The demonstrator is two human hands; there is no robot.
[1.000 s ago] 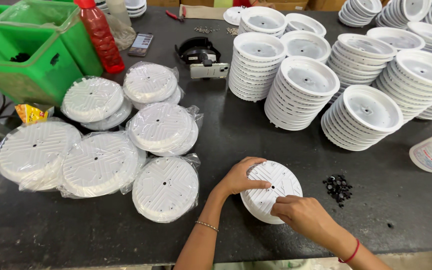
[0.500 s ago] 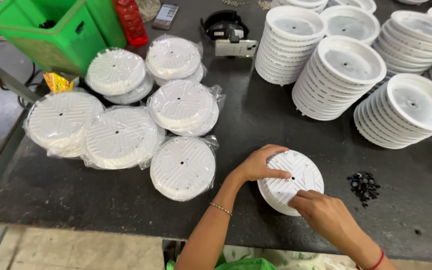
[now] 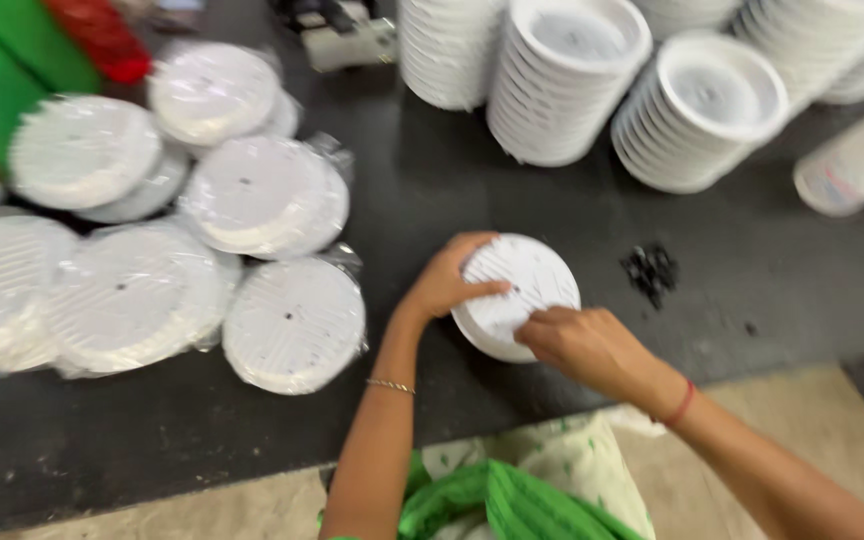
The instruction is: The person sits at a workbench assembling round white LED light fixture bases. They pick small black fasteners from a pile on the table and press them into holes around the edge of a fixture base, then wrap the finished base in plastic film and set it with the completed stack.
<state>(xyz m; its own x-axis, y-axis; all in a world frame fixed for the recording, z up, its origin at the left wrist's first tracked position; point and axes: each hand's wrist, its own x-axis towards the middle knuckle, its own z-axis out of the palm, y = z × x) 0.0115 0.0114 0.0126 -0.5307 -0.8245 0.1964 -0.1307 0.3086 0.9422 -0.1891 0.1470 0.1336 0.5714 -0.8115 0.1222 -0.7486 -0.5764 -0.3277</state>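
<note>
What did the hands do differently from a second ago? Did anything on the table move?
Hardly anything moved. The left hand still rests on the white round disc, and the right hand still works at its near edge. Only the camera came closer, so everything looks bigger. The bagged discs, the stacks of white bowls and the small black pieces lie where they were.

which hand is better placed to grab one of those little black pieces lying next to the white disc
Right hand, probably: the black pieces lie on its side of the white disc, while the left hand rests on the far edge.
</note>
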